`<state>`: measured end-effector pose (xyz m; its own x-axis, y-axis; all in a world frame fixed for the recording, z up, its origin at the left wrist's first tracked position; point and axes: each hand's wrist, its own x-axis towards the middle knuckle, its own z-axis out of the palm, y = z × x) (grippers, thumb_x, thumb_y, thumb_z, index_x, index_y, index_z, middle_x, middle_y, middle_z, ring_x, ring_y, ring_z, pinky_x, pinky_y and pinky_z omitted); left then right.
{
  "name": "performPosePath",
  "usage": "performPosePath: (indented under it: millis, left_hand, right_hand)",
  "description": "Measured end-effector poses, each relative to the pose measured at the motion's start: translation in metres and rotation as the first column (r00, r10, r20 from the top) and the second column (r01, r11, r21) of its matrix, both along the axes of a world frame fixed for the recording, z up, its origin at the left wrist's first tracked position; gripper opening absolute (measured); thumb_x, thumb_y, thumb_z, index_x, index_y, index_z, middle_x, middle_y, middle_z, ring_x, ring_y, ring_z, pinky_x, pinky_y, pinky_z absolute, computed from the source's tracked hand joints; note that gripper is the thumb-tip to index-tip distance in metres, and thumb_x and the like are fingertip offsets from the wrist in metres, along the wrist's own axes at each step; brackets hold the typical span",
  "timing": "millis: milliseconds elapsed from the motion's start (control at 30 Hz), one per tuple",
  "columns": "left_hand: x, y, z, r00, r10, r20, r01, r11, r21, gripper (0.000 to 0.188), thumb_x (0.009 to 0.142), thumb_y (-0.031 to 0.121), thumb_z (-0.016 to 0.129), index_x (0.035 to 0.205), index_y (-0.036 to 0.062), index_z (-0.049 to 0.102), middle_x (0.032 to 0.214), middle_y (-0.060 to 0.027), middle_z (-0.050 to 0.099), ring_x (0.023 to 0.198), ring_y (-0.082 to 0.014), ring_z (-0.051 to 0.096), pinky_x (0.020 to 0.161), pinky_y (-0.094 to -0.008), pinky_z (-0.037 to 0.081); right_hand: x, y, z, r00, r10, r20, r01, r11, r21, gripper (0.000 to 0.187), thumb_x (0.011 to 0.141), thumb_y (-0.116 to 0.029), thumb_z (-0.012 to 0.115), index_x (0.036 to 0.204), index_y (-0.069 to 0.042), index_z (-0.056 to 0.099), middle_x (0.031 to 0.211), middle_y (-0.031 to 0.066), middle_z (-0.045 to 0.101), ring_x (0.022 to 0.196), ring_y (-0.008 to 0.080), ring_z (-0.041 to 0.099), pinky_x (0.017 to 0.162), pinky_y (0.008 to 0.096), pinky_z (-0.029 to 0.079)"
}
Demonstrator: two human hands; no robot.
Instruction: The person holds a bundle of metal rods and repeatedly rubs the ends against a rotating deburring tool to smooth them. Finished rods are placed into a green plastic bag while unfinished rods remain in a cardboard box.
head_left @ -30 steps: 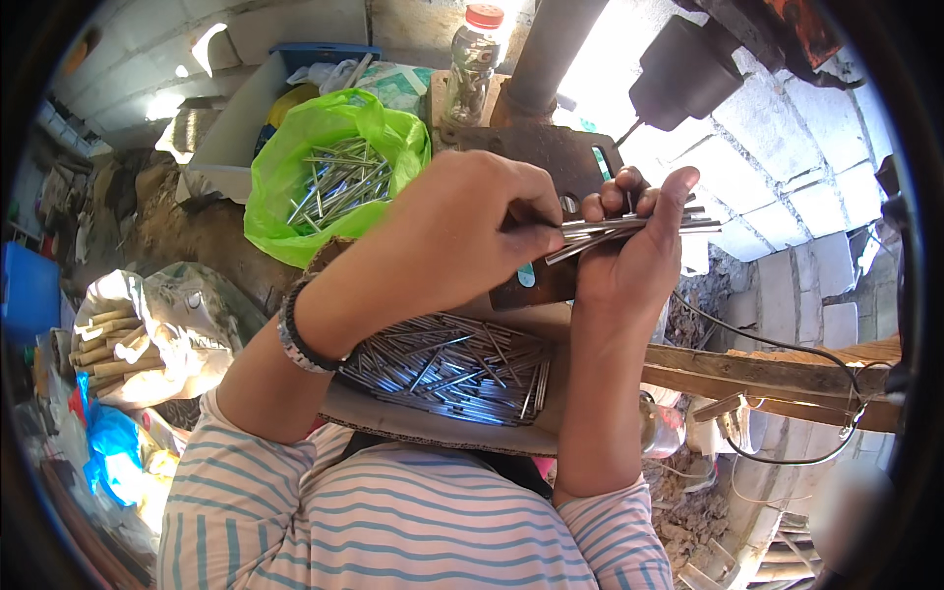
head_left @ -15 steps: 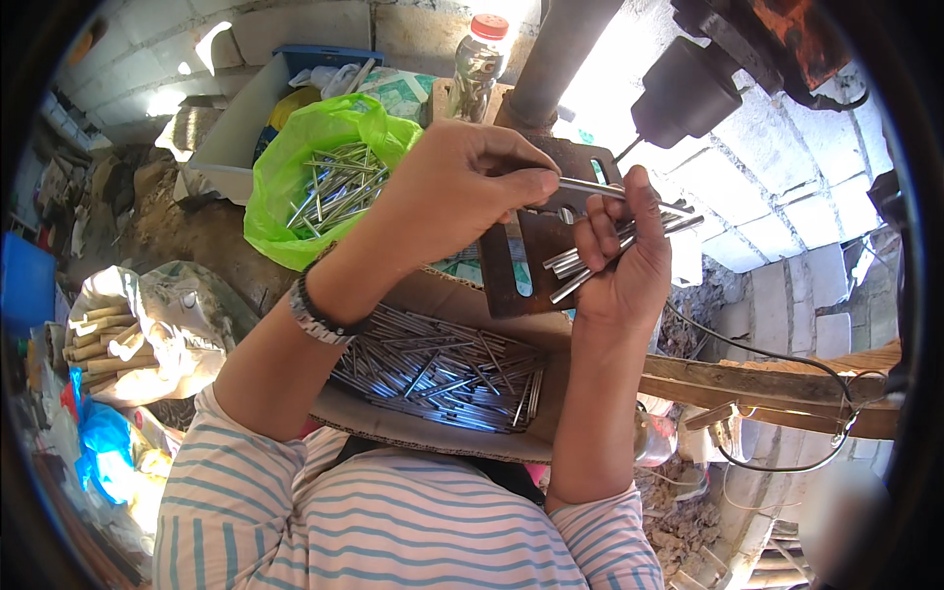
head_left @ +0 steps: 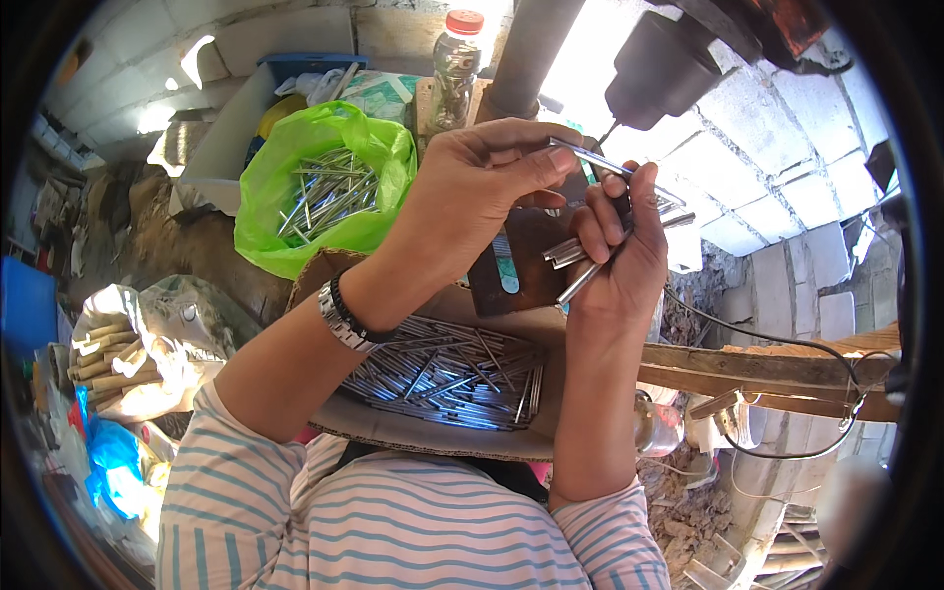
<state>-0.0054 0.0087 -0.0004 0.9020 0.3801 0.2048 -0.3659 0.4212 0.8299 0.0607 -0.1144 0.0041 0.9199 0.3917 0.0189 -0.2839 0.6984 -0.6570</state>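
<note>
Between the thumb and fingers of my left hand (head_left: 492, 192) is one end of a thin metal rod (head_left: 582, 154), which slants toward my right hand. My right hand (head_left: 621, 241) is closed round several short metal rods (head_left: 578, 282) that stick out on both sides of the fingers. Both hands are over a dark slotted metal plate (head_left: 511, 258), the table of a drill press. Above and to the right hangs the drill chuck (head_left: 661, 74) with a thin bit. Below my forearms, a cardboard box (head_left: 369, 418) holds many loose rods (head_left: 442, 379).
A bright green plastic bag (head_left: 265, 231) with more rods lies left of the plate. Behind stand a clear bottle with a red cap (head_left: 457, 69) and the press column (head_left: 536, 54). A wooden beam (head_left: 767, 372) and a black cable (head_left: 787, 454) are at the right.
My left hand has turned slightly, and its rod now tilts more steeply down to the right. The view has shifted a little; my right hand still grips its rods.
</note>
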Motion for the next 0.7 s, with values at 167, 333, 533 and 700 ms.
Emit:
performPosePath:
  millis: [167, 333, 533, 700]
  left_hand:
    - [0.0005, -0.0008, 0.0007, 1.0, 0.018, -0.019, -0.018, 1.0, 0.013, 0.027, 0.086, 0.012, 0.066, 0.109, -0.0009, 0.063, 0.094, -0.0087, 0.066, 0.082, -0.0127, 0.063, 0.075, -0.0265, 0.053]
    - [0.0021, -0.003, -0.0008, 0.999, 0.051, 0.011, -0.051, 0.999, 0.019, 0.025, 0.086, 0.013, 0.066, 0.106, -0.0011, 0.065, 0.093, -0.0079, 0.066, 0.082, -0.0116, 0.062, 0.073, -0.0252, 0.053]
    - [0.0039, -0.006, -0.002, 0.996, 0.079, 0.045, -0.081, 0.996, 0.045, 0.025, 0.086, 0.016, 0.067, 0.104, -0.0014, 0.066, 0.091, -0.0073, 0.068, 0.08, -0.0093, 0.062, 0.071, -0.0223, 0.052]
    - [0.0031, -0.0068, -0.0014, 0.996, 0.081, 0.032, -0.083, 0.995, 0.055, 0.025, 0.086, 0.016, 0.067, 0.104, -0.0017, 0.066, 0.09, -0.0071, 0.068, 0.08, -0.0095, 0.062, 0.072, -0.0225, 0.052]
  right_hand:
    - [-0.0041, 0.0011, 0.0034, 1.0, 0.007, -0.009, -0.007, 1.0, 0.022, 0.025, 0.089, -0.025, 0.063, 0.097, -0.002, 0.055, 0.075, 0.0049, 0.056, 0.051, 0.0058, 0.038, 0.04, 0.0175, 0.028]
    - [-0.0049, 0.0004, 0.0036, 0.999, 0.018, 0.04, -0.019, 0.999, 0.027, 0.027, 0.089, -0.026, 0.063, 0.099, -0.001, 0.056, 0.075, 0.0049, 0.057, 0.053, 0.0066, 0.038, 0.042, 0.0186, 0.03]
    - [-0.0037, -0.001, 0.0025, 0.999, 0.0, 0.049, -0.001, 1.0, 0.021, 0.026, 0.09, -0.026, 0.062, 0.098, -0.002, 0.056, 0.074, 0.0052, 0.056, 0.053, 0.0067, 0.039, 0.042, 0.0183, 0.03]
    - [-0.0049, -0.0006, 0.0036, 0.999, -0.014, 0.05, 0.013, 1.0, 0.017, 0.027, 0.089, -0.026, 0.062, 0.098, -0.001, 0.055, 0.074, 0.0053, 0.056, 0.052, 0.0067, 0.039, 0.042, 0.0182, 0.03]
